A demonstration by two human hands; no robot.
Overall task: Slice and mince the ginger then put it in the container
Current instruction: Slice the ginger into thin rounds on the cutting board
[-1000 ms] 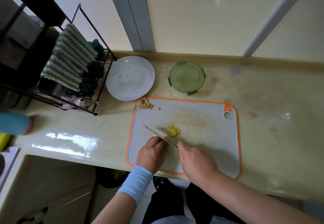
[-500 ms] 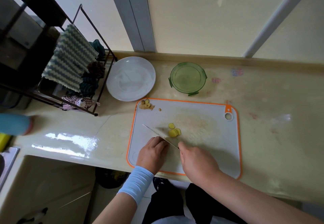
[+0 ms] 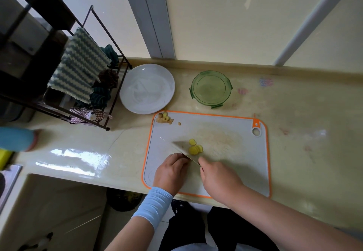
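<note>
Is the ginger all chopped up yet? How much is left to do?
Not yet. A few yellow ginger slices lie cut on the cutting board, and peel scraps sit in its far corner. Right now the right hand holds the knife beside the left hand. Nothing looks minced, and the green container looks empty.

The one view comes from the person's head and looks forward and steeply down onto a counter (image 3: 294, 132). It sits close: the cutting board (image 3: 235, 172) fills the lower middle, and the left hand (image 3: 170, 170) and right hand (image 3: 218, 178) reach in from the bottom edge. The person's legs and the floor show below the counter's front edge. The wide lens bends the wall (image 3: 225, 15) across the top and takes in a rack (image 3: 117, 97) at the left.
</note>
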